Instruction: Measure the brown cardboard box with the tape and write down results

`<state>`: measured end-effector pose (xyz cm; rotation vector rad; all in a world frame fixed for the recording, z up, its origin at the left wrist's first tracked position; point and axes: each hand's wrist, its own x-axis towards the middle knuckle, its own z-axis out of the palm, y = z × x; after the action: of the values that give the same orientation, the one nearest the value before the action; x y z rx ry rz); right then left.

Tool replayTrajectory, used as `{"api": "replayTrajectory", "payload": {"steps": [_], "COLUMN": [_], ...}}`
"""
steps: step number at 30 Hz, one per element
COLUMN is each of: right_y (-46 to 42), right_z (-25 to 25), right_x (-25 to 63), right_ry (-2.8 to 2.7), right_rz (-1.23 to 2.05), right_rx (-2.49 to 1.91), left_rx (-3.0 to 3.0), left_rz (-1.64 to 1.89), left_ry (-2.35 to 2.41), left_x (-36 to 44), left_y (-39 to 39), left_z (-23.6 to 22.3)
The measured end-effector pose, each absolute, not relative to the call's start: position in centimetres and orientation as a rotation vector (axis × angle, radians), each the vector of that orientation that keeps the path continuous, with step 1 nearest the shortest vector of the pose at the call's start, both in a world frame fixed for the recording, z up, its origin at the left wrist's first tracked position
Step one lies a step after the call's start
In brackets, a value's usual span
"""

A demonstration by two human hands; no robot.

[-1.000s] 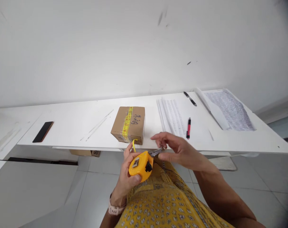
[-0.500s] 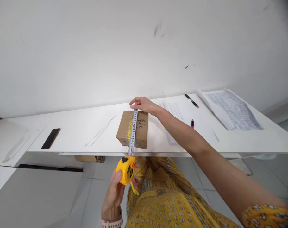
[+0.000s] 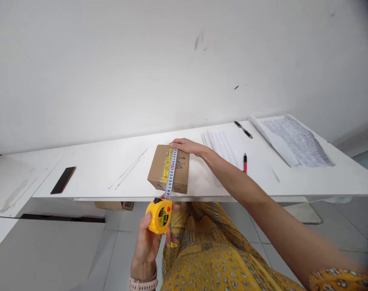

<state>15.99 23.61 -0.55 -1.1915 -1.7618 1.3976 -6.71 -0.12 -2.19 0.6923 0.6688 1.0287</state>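
Observation:
My left hand (image 3: pixel 146 242) is closed around a yellow tape measure (image 3: pixel 157 218), just in front of the table edge. Its printed blade (image 3: pixel 171 171) runs out from the case across the top of a small cardboard box (image 3: pixel 156 163). My right hand (image 3: pixel 185 146) rests at the box's far edge, with its fingers closed at the blade's far end. The fingers hide the tip of the blade. Yellow printed tape and dark handwriting show on the box top beside the blade.
The white table (image 3: pixel 93 165) stands against a wall. A black phone-like slab (image 3: pixel 63 180) lies to the left. On the right are printed sheets (image 3: pixel 225 145), a black pen (image 3: pixel 243 129), a red pen (image 3: pixel 245 163) and a densely written paper (image 3: pixel 296 141). Another cardboard box (image 3: pixel 114 205) shows below the table.
My right hand has come down onto the box's far edge with the blade end, its fingers drawn in. The blade now lies closer to the box top, slightly right of the yellow tape.

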Motion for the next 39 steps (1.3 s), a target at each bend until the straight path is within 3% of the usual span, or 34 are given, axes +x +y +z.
{"api": "replayTrajectory", "payload": {"steps": [8,15,21,26,39], "right_y": [23.5,17.1,8.9,7.7,10.5], "right_z": [-1.1,2.6,-0.1,-3.4,-5.1], "right_x": [16.0,19.0,18.6,16.5,15.3], "right_ry": [-1.705,-1.696,-1.830,-1.670,-1.554], "right_rz": [1.211,0.830,1.067,1.092,1.225], "right_rx": [-1.112,-1.086,-1.168,-1.260,-1.358], "left_rx": [0.790,1.104,1.423,1.459,1.321], "left_rz": [1.063,0.836,0.557,0.381,0.369], "left_ry": [0.743,0.769,0.791,0.765,0.583], "left_x": [-6.8,-14.0,-20.0,-19.6,-15.5], "left_y": [1.0,5.5,15.6,21.8,22.7], "left_z": [-2.0,0.9,4.1,3.6,0.9]}}
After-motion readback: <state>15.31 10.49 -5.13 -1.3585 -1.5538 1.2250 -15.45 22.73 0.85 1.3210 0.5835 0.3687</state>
